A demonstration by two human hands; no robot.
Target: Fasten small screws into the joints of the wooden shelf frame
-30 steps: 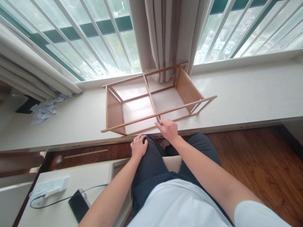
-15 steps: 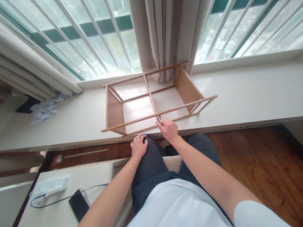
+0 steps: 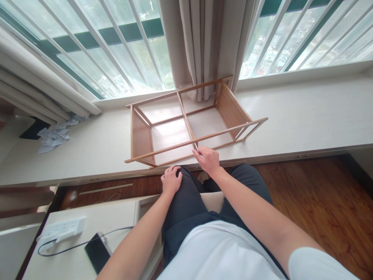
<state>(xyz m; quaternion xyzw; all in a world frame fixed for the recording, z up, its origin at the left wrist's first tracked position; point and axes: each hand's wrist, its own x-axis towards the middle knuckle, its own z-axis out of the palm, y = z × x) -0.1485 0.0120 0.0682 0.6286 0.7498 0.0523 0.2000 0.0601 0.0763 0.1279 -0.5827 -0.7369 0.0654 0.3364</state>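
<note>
A wooden frame (image 3: 189,124) with two brown end panels and a middle crossbar lies on the white window ledge ahead of me. My right hand (image 3: 208,160) is at its near rail, fingers pinched round a small thin silver tool (image 3: 196,146) that looks like a hex key. The tool's tip is by the joint of the middle crossbar and the near rail; whether it sits in a screw is too small to tell. My left hand (image 3: 171,179) lies on my left thigh near the knee, fingers spread and holding nothing.
Torn paper wrappings (image 3: 54,137) lie on the ledge at the left. A white cabinet (image 3: 116,216) at lower left bears a power strip (image 3: 62,229), a cable and a black phone (image 3: 97,251). Curtains (image 3: 201,46) hang behind the frame, between barred windows.
</note>
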